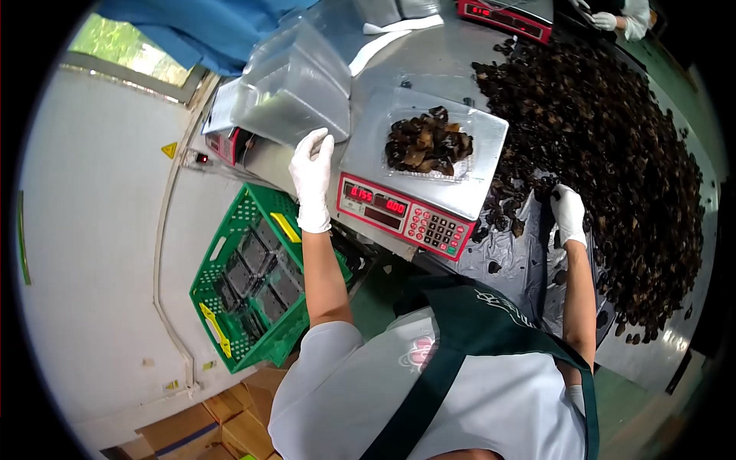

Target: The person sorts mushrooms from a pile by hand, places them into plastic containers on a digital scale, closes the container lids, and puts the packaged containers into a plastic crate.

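Weighing station, head view: two gloved hands, one loaded clear tray, one dark heap.
I log my white-gloved left hand (312, 172) as released, fingers loosely bent, beside the stack of clear plastic containers (295, 80), contact unclear; my white-gloved right hand (568, 213), fingers curled down at the near edge of the heap of dark brown, crinkled pieces (598, 146), grasp impossible to tell; the clear plastic tray (458, 170), holding similar pieces, on the steel platform of the red-fronted digital scale (406, 215), whose display shows 0.155; the green perforated crate (261, 195) with yellow handles, below the metal table (418, 61), containing black objects; a co-worker's gloved hand (604, 21), upper right, well apart from mine.
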`<move>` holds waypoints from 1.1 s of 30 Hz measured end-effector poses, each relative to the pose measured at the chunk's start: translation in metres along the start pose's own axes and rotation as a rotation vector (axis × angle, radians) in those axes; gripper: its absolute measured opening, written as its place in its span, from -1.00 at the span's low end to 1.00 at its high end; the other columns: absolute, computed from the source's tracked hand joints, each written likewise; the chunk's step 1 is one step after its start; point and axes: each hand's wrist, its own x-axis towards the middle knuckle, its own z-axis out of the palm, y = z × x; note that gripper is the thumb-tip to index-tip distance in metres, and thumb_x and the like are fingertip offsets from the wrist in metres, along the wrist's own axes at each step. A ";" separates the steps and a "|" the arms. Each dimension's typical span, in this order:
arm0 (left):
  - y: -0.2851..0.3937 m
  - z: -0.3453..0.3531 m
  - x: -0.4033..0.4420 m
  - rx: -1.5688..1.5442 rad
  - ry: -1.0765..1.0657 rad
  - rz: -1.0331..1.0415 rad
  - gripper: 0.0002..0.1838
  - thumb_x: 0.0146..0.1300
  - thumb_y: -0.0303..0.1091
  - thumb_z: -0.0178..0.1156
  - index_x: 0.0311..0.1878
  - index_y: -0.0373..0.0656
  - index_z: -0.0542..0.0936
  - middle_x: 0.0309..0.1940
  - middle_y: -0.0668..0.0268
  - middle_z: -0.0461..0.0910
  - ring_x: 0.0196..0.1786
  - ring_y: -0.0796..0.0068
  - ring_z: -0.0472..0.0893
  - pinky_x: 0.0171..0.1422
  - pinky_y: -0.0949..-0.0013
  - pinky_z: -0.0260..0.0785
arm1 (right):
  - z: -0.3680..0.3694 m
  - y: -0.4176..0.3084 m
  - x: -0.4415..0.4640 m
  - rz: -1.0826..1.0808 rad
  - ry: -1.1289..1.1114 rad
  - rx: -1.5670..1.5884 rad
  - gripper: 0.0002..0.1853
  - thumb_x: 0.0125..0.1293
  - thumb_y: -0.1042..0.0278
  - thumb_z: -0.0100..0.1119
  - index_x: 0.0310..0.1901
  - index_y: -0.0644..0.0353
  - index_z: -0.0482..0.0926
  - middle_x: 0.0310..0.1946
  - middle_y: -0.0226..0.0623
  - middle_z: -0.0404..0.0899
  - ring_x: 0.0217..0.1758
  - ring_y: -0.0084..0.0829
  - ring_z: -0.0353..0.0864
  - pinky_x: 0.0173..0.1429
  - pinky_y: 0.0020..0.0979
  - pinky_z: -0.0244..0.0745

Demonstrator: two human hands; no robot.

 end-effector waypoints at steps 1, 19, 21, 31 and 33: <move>0.001 -0.003 -0.001 0.014 -0.017 -0.019 -0.73 0.22 -0.40 0.31 -0.03 -0.26 0.65 -0.12 0.27 0.66 -0.12 0.51 0.64 0.02 0.46 0.48 | -0.001 0.003 0.002 0.001 0.015 -0.009 -0.81 0.10 0.36 0.24 -0.22 0.15 0.65 -0.32 -0.04 0.66 -0.21 -0.01 0.66 -0.13 -0.16 0.56; 0.011 0.073 0.026 -0.055 -0.368 0.159 -0.77 0.21 -0.38 0.30 -0.08 -0.22 0.67 -0.08 0.31 0.66 -0.10 0.55 0.63 0.01 0.50 0.46 | -0.051 -0.233 0.065 -0.454 0.001 0.399 -0.58 0.23 0.18 0.29 0.10 0.13 0.57 0.04 -0.27 0.64 0.09 -0.28 0.61 0.12 -0.29 0.49; 0.009 0.075 0.032 -0.032 -0.421 0.191 -0.77 0.22 -0.36 0.30 -0.08 -0.21 0.68 -0.07 0.32 0.66 -0.09 0.54 0.62 0.01 0.50 0.45 | -0.037 -0.241 0.064 -0.534 0.039 0.002 -0.43 0.23 0.00 0.27 0.21 0.10 0.48 0.14 -0.21 0.55 0.23 -0.14 0.47 0.23 -0.20 0.43; -0.022 0.098 0.092 -0.093 -0.493 0.075 -0.59 0.19 -0.23 0.31 0.05 -0.25 0.60 0.05 0.12 0.59 -0.04 0.31 0.66 0.06 0.35 0.49 | -0.081 -0.173 0.030 0.143 0.080 0.522 -0.45 0.21 0.16 0.36 0.24 0.04 0.50 0.10 -0.15 0.58 0.06 -0.39 0.64 0.05 -0.38 0.59; -0.023 0.108 0.099 -0.053 -0.501 0.018 -0.54 0.20 -0.21 0.33 0.11 -0.26 0.59 0.07 0.15 0.60 -0.01 0.44 0.63 0.12 0.41 0.45 | -0.083 -0.160 0.018 0.269 0.088 0.529 -0.50 0.24 0.20 0.33 0.23 0.04 0.53 -0.01 -0.21 0.64 -0.05 -0.48 0.65 0.06 -0.43 0.56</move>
